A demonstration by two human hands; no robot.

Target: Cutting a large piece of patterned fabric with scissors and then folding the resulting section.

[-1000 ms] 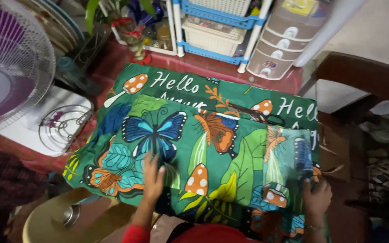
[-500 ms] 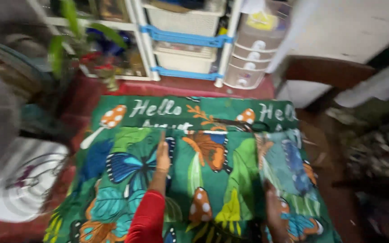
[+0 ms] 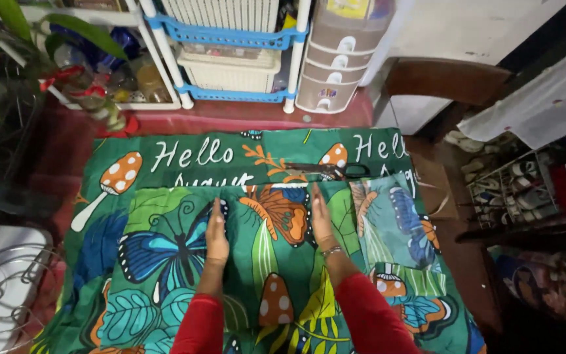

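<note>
Nearest the camera, two red sleeves [image 3: 368,321] run forward onto a green printed cloth [image 3: 165,288] patterned with butterflies, mushrooms and leaves, which covers the table. The left hand [image 3: 217,233] lies flat on the cloth over the blue butterfly, fingers together and extended, gripping nothing. The right hand [image 3: 321,219] lies flat beside the orange butterfly, fingers straight, a thin bracelet at the wrist; it too clasps nothing. Both palms sit just short of the cloth's folded upper edge [image 3: 263,186], with a band of cloth bearing white lettering beyond that edge. To smooth well, it seems best to keep the palms flat and press evenly outward from the middle, so the fold line stays straight. Just past the right hand a pair of black-handled scissors [image 3: 335,172] rests on the cloth. Farther off stand a blue-and-white basket rack [image 3: 224,46] and a small drawer tower [image 3: 335,65].
</note>
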